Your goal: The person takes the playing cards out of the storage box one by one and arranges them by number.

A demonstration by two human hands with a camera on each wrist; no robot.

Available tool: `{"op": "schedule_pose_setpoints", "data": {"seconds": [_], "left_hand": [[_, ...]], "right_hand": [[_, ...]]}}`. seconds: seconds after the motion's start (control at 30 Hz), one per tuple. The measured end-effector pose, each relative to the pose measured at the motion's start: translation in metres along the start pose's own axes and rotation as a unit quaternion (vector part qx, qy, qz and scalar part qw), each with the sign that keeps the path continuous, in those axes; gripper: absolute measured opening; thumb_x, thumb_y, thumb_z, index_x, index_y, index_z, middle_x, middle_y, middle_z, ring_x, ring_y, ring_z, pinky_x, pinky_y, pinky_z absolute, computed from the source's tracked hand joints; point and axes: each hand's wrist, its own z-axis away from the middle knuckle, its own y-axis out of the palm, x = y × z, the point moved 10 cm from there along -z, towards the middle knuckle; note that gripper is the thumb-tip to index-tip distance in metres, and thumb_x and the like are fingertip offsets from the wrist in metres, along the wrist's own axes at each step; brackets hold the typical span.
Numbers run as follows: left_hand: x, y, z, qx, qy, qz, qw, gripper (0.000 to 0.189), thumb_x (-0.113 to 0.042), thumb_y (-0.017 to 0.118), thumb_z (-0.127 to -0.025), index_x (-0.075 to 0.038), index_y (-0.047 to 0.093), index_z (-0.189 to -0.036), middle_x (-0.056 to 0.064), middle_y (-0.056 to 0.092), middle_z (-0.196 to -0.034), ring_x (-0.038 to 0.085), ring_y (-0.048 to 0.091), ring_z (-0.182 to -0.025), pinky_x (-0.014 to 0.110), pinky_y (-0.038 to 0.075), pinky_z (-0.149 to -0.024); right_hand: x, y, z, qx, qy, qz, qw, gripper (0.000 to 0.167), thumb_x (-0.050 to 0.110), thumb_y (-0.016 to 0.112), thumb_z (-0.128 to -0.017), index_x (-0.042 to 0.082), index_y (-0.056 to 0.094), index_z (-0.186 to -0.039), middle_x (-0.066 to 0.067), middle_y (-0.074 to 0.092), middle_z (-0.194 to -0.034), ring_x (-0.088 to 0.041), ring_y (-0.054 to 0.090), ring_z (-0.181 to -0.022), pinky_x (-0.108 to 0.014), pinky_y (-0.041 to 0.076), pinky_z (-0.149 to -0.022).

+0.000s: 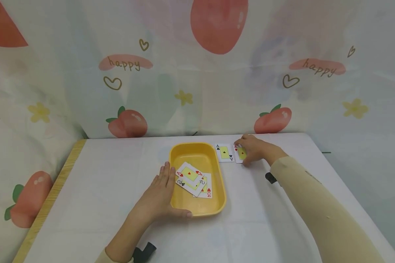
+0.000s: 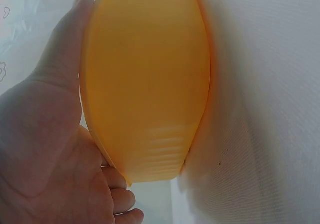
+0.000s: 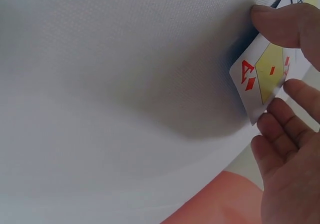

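A yellow tray (image 1: 197,208) sits mid-table with three overlapping playing cards in it; the ace of hearts (image 1: 189,172) lies uppermost. My left hand (image 1: 158,199) rests against the tray's near left corner, fingers straight along its side and thumb along the near edge. In the left wrist view, palm and thumb lie by the tray wall (image 2: 147,79). Beyond the tray's right side lies an ace of clubs (image 1: 224,152). Beside it, my right hand (image 1: 255,149) pinches an ace of diamonds (image 3: 265,74) by its edges between thumb and fingers; that card looks tilted in the right wrist view.
A white cloth (image 1: 112,182) covers the table, with a strip of wood (image 1: 52,193) showing at the left edge. A printed curtain (image 1: 171,73) with fruit and hearts hangs behind. Dark wrist mounts (image 1: 145,252) sit at both sleeves.
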Motion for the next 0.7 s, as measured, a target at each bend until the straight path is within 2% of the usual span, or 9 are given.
{"op": "schedule_pose_setpoints", "data": {"seconds": [0.33,0.7], "left_hand": [[-0.0019,-0.0023,0.0009,-0.001,0.002,0.001,1.0,0.147,-0.083,0.075,-0.056,0.0,0.011,-0.159,0.019,-0.005,-0.166,0.032,0.002,-0.154,0.048,0.018,-0.123],[-0.0003,-0.0022,0.0,-0.004,0.0,0.001,1.0,0.148,-0.085,0.074,-0.055,0.0,0.012,-0.159,0.02,-0.003,-0.166,0.033,0.004,-0.154,0.048,0.018,-0.123]], "right_hand": [[0.0013,0.0012,0.0,0.01,0.005,0.008,0.9999,0.08,0.026,0.086,-0.075,0.016,0.05,-0.146,-0.015,0.043,-0.142,-0.032,0.043,-0.123,-0.057,0.048,-0.101],[0.0071,-0.0051,-0.0004,-0.015,-0.011,-0.001,0.9998,0.083,0.027,0.086,-0.076,0.014,0.048,-0.149,-0.015,0.044,-0.142,-0.032,0.044,-0.123,-0.056,0.046,-0.105]]}}
